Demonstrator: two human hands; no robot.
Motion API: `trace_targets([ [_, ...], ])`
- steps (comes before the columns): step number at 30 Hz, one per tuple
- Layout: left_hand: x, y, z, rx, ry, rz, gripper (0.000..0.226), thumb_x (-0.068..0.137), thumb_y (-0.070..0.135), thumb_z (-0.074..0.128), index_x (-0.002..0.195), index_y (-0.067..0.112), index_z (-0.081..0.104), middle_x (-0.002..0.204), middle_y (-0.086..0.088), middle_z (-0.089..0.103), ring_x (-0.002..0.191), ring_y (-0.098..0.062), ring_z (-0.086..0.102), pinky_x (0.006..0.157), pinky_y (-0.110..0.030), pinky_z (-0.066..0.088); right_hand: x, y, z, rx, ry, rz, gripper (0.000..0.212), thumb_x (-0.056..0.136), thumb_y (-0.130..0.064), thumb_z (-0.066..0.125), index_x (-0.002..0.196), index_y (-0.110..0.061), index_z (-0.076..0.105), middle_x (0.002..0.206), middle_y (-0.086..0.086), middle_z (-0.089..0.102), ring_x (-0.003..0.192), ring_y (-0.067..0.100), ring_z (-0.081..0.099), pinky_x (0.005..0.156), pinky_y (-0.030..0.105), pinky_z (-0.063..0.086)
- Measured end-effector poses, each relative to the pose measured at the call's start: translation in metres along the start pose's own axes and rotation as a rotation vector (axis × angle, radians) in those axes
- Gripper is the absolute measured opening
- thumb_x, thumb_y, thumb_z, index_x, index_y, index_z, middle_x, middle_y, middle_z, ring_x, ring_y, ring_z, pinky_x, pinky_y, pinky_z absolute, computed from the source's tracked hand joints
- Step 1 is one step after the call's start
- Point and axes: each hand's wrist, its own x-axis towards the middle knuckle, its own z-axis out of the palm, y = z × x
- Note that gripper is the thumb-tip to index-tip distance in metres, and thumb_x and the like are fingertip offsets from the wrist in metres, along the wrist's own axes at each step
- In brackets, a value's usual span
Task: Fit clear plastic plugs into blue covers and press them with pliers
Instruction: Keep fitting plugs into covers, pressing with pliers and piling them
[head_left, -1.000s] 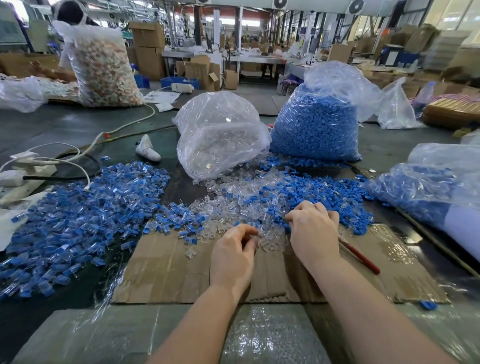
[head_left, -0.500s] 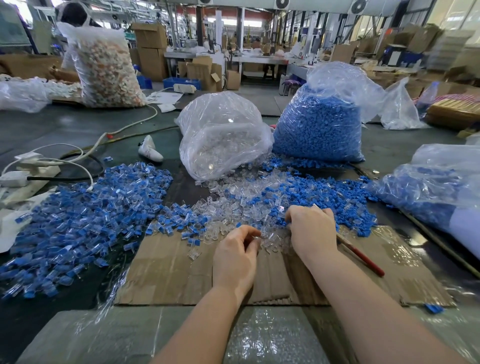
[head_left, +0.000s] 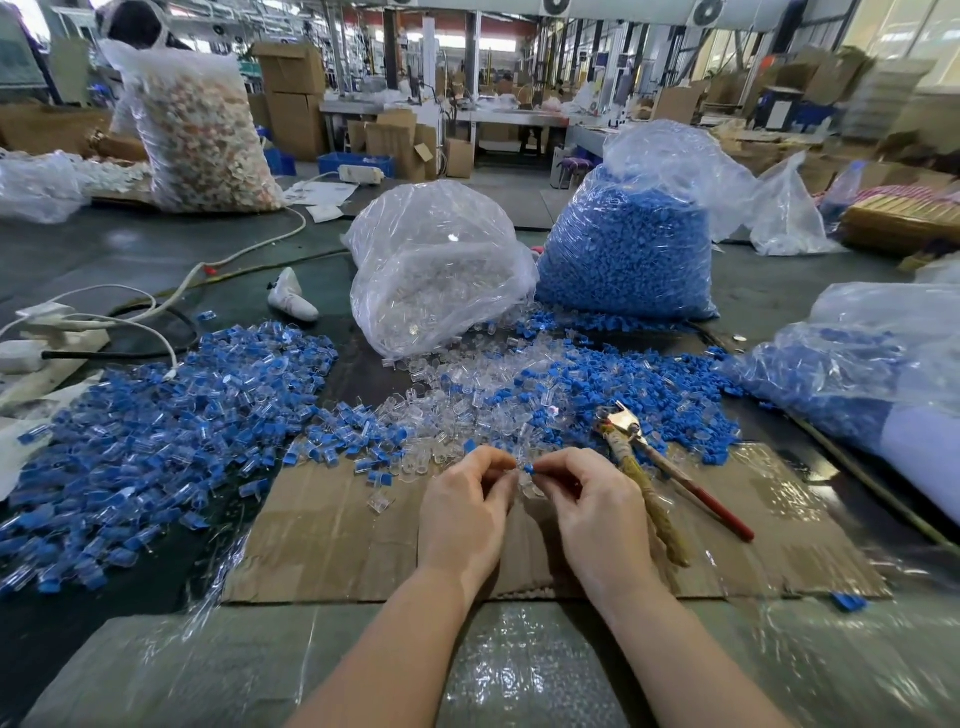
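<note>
My left hand (head_left: 467, 506) and my right hand (head_left: 592, 506) meet fingertip to fingertip over the cardboard sheet (head_left: 332, 540). The left pinches a clear plastic plug (head_left: 525, 484); the right pinches a small blue cover (head_left: 529, 469) against it. The pliers (head_left: 647, 462), one handle red and one wrapped, lie on the cardboard just right of my right hand, untouched. A loose pile of clear plugs (head_left: 467, 410) and blue covers (head_left: 639, 395) spreads just beyond my fingers.
A large heap of assembled blue-and-clear pieces (head_left: 156, 415) fills the left. Behind stand a bag of clear plugs (head_left: 436, 265) and a bag of blue covers (head_left: 623, 249); another bag (head_left: 872, 364) lies right. Cables and a power strip (head_left: 52, 332) lie far left.
My right hand has drawn back from the blue pile with a blue cover and met the left hand. The pliers, hidden under it before, now show.
</note>
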Motion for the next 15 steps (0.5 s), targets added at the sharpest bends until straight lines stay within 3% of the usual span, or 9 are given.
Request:
trace_targets([
  [4, -0.0005, 0.0008, -0.0005, 0.000, -0.013, 0.011, 0.016, 0.087, 0.018, 0.064, 0.084, 0.034, 0.063, 0.074, 0.021, 0.062, 0.073, 0.012, 0.057, 0.066, -0.002, 0.042, -0.0030, 0.0018, 0.0020, -0.047, -0.002, -0.039, 0.012, 0.083, -0.005, 0.066, 0.089, -0.015, 0.070, 0.087, -0.004, 0.068, 0.085, 0.015, 0.062, 0.080, 0.038, 0.048],
  [9, -0.0003, 0.0010, -0.0008, 0.005, -0.022, 0.024, 0.018, 0.086, 0.017, 0.064, 0.085, 0.035, 0.063, 0.077, 0.022, 0.062, 0.076, 0.013, 0.056, 0.067, 0.000, 0.041, -0.0054, 0.0016, 0.0044, -0.137, 0.020, -0.059, 0.008, 0.081, -0.014, 0.070, 0.084, -0.020, 0.067, 0.083, -0.008, 0.067, 0.081, 0.013, 0.060, 0.076, 0.026, 0.030],
  [15, -0.0009, 0.0006, -0.0006, 0.000, -0.080, 0.021, 0.020, 0.086, 0.015, 0.064, 0.085, 0.035, 0.066, 0.082, 0.016, 0.067, 0.079, 0.004, 0.060, 0.074, -0.011, 0.047, -0.0065, 0.0042, 0.0047, -0.138, 0.019, -0.044, 0.007, 0.080, -0.017, 0.071, 0.080, -0.021, 0.065, 0.077, -0.008, 0.066, 0.076, 0.014, 0.059, 0.076, 0.029, 0.033],
])
